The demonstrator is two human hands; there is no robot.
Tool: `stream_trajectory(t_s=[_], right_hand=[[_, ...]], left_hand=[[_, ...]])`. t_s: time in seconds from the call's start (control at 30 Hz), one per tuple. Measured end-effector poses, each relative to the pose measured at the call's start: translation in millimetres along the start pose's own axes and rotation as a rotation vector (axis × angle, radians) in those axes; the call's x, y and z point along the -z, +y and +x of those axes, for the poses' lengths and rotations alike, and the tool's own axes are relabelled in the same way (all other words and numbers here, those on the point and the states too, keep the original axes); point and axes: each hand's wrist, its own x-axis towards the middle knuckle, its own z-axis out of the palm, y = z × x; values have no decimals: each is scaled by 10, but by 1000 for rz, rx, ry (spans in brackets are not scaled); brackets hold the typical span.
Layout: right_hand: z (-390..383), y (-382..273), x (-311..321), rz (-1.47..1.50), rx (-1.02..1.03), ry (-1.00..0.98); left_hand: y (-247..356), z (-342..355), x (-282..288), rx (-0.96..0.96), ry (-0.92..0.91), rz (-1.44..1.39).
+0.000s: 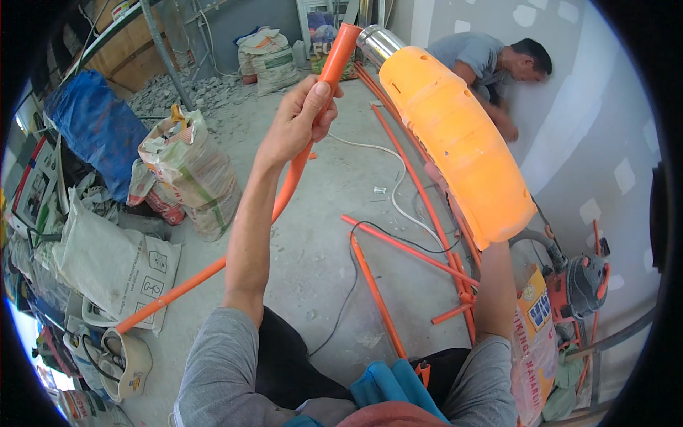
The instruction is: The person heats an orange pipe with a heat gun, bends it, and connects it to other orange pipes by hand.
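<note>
My left hand (306, 117) grips a long orange plastic pipe (284, 199) just below its upper end; the pipe bends and runs down to the lower left, past my forearm. My right hand (445, 188) is wrapped round a hot-air gun with a large yellow-orange housing (455, 142), which hides most of my fingers. The gun’s metal nozzle (380, 43) points at the pipe’s upper end, close beside it.
Orange pipes (377, 295) and cables (405, 167) lie on the concrete floor. A co-worker (469, 57) bends by the wall at right. A red-grey vacuum (576, 285) stands at right; sacks (192, 178), blue plastic (92, 128), a bucket (128, 359) and rubble crowd the left.
</note>
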Motion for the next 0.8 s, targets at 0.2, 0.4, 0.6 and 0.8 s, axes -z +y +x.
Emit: stream_trajectory(t_s=[0.2, 0.4, 0.6, 0.8], right_hand=[[-80, -66, -13, -21, -22, -28], [-142, -243, 85, -49, -6, -28], [-194, -263, 96, -72, 2, -29], [-244, -426, 170, -149, 42, -14]], left_hand=[[20, -9, -14, 55, 31, -51], [46, 31, -100, 58, 28, -127], [63, 27, -215, 87, 3, -187], [84, 61, -397, 86, -31, -228]])
